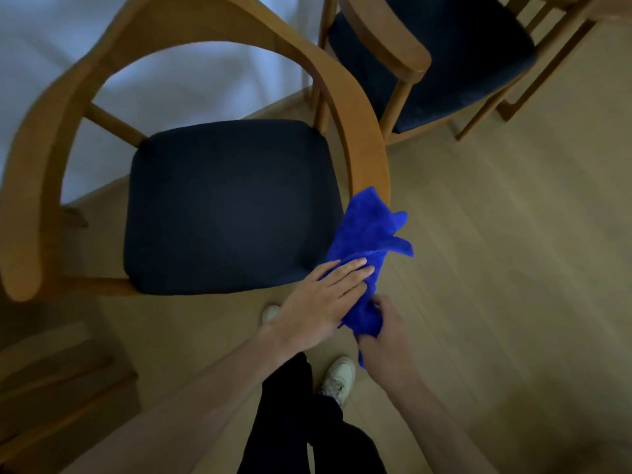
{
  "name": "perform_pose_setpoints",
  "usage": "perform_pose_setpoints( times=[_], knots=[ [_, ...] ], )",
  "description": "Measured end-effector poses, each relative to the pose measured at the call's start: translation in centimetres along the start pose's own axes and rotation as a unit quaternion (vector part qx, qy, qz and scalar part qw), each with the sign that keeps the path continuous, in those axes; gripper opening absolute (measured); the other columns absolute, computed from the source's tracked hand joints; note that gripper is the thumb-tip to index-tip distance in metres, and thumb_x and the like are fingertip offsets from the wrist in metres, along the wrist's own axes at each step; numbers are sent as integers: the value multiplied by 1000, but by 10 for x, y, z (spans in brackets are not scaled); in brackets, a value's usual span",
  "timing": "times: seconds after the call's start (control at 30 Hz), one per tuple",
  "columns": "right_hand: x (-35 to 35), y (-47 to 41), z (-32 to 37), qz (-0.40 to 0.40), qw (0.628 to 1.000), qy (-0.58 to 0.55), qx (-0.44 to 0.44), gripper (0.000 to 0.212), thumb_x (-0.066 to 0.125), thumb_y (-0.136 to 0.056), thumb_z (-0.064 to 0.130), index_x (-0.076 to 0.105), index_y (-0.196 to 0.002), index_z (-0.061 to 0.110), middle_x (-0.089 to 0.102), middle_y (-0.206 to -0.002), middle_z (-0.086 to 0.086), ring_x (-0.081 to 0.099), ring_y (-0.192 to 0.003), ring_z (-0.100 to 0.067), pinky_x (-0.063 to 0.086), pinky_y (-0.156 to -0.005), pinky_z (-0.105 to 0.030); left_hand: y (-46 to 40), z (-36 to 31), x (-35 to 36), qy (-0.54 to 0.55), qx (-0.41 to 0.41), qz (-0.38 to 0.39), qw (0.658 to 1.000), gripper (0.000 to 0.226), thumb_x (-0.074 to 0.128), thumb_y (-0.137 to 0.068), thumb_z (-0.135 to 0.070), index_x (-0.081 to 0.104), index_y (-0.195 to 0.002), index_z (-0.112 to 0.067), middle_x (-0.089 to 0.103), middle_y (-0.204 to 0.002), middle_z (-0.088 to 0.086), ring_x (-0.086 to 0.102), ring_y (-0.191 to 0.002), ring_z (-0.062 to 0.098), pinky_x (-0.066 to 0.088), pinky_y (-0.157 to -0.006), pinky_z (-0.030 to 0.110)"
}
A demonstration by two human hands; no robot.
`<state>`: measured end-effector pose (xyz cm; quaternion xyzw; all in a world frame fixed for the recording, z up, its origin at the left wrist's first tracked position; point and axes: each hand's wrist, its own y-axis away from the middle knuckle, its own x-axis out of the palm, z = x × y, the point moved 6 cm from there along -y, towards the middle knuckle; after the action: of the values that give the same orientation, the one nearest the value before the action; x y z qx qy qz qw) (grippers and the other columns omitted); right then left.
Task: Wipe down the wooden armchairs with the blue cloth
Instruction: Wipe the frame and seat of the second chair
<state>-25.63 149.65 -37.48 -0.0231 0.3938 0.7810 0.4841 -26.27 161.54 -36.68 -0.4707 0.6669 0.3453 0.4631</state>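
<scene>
A wooden armchair [355, 107] with a curved back rail and a dark navy seat cushion [225, 206] stands in front of me. The blue cloth [369, 230] hangs bunched just beyond the tip of the chair's right armrest. My left hand [321, 299] lies flat with fingers stretched against the cloth's left side. My right hand [386, 333] grips the cloth's lower end from below. A second wooden armchair [400, 53] with a dark seat stands at the upper right.
The floor is light wood boards [513, 268]. White curtain fabric [171, 87] hangs behind the near chair. Wooden steps or a low shelf [61, 381] sit at lower left. My legs in black trousers and white shoes [338, 378] are below the hands.
</scene>
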Motion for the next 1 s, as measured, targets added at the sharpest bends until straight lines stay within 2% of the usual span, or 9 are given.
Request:
perform_pose_setpoints(
  times=[0.1,0.2,0.3,0.43,0.5,0.57,0.7,0.8,1.0],
  knots=[
    [14,14,0,28,993,-114,15,59,56,-78,-10,50,-118,34,69,-88,6,66,-76,-10,56,-67,-25,35,18,1,43,-82,-4,996,40,54,-78,-34,62,-113,-15,60,-128,-1,52,-122,19,42,-93,33],
    [42,13,11,94,992,-74,37,42,63,-83,2,49,-112,29,71,-89,4,68,-76,-7,54,-61,-18,87,55,1,124,-229,-5,965,34,56,-74,-50,59,-91,-20,63,-92,-7,58,-88,18,47,-70,34],
    [74,-2,39,134,990,43,-3,17,62,-84,11,58,-99,18,68,-88,1,65,-80,-14,51,-63,-22,140,92,-3,237,-364,-19,900,40,63,-68,-57,60,-82,-19,60,-82,-7,57,-77,12,48,-68,35],
    [121,-16,108,274,945,133,-122,13,59,-83,14,65,-87,24,69,-83,4,64,-83,-18,53,-75,-35,180,126,-12,379,-379,61,842,62,83,-59,-57,55,-109,-32,60,-108,-15,58,-98,2,51,-82,29],
    [137,-16,142,362,911,133,-144,17,58,-78,16,67,-91,23,71,-86,-1,66,-84,-23,53,-80,-45,192,144,-20,472,-362,131,793,101,87,-56,-59,31,-139,-46,40,-138,-23,42,-125,-4,40,-97,22],
    [146,-17,174,418,882,150,-159,23,56,-73,18,68,-92,23,72,-87,-4,67,-84,-26,53,-82,-48,194,167,-38,560,-338,132,745,108,87,-64,-49,14,-142,-62,25,-150,-27,28,-135,-6,30,-102,24],
    [157,-26,236,484,823,223,-198,20,60,-82,11,69,-96,23,72,-95,-3,67,-91,-25,52,-92,-49,160,206,-75,487,-253,88,831,79,72,-77,-10,40,-138,-48,44,-137,-25,40,-128,-5,34,-105,31],
    [154,-39,279,501,797,268,-206,11,65,-91,35,70,-99,29,73,-98,4,70,-90,-14,54,-84,-37,132,227,-92,380,-191,50,904,49,77,-78,-14,58,-121,-24,56,-121,-20,46,-123,-2,25,-116,37],
    [120,-119,341,332,790,457,-239,20,68,-86,46,61,-104,48,67,-95,23,64,-87,-2,47,-71,-23,123,312,-141,331,-255,81,905,40,83,-68,-44,62,-102,-35,68,-98,-19,63,-90,-3,54,-80,27]
  ],
)
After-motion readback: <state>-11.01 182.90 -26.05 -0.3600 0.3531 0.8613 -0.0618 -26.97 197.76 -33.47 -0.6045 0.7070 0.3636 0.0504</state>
